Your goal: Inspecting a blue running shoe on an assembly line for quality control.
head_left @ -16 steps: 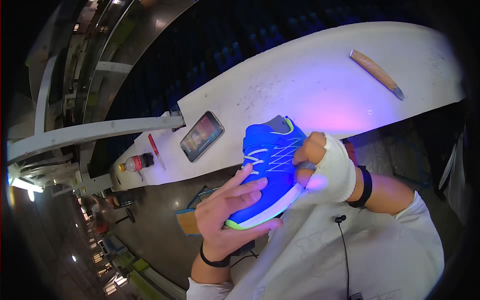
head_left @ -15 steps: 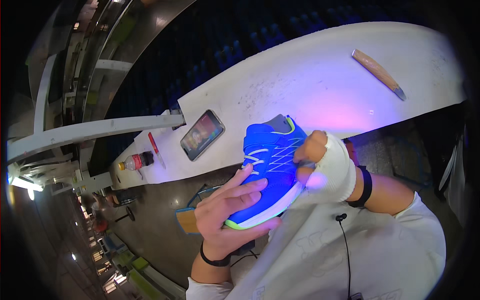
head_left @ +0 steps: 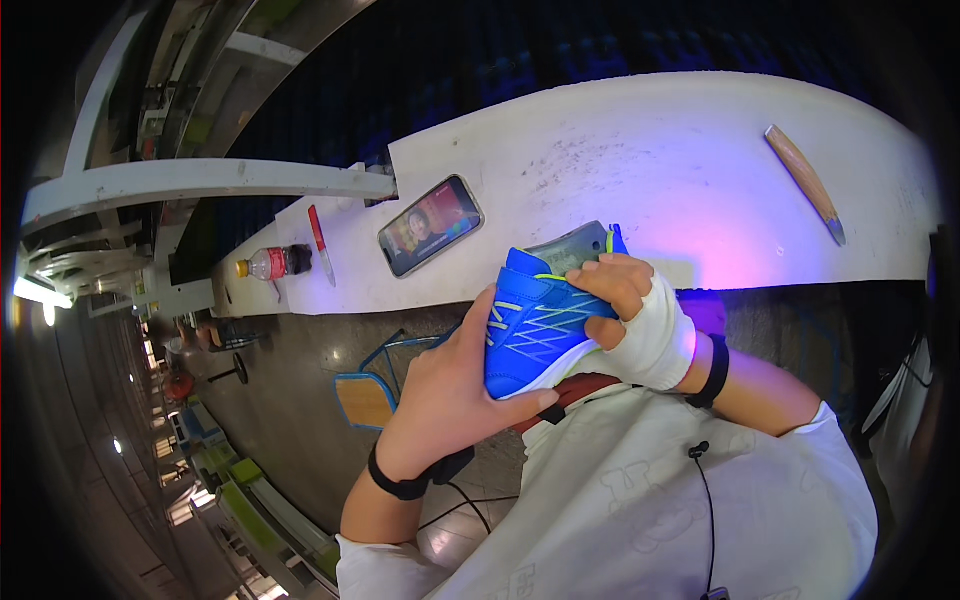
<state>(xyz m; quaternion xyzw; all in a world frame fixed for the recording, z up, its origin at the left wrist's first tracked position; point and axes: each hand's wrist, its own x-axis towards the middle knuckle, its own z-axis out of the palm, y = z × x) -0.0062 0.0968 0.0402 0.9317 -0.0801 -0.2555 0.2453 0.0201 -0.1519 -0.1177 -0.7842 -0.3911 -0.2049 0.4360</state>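
Between my hands, in front of the table edge, is a bright blue sneaker (head_left: 540, 325) with pale crossed cords, lime trim and a white sole. A dark grey piece shows inside its opening. My left hand (head_left: 455, 375) is closed round the toe end, its thumb along the sole's edge. At the side near the heel, my right hand (head_left: 625, 310) grips the upper, its fingers near the opening's rim. A white wrap covers my right palm and wrist, leaving the fingertips bare. The sneaker's far side is hidden.
On the white table (head_left: 560, 130) lie a lit phone (head_left: 430, 226), a red-handled knife (head_left: 320, 243) and a bottle with a yellow cap (head_left: 272, 263). A wooden-handled blade (head_left: 805, 183) lies at the right. Below stands a blue-framed stool (head_left: 364, 400).
The sneaker has turned and tilted, so its opening shows more. My left hand has shifted its hold on the toe, and my right fingers have moved up toward the opening's rim.
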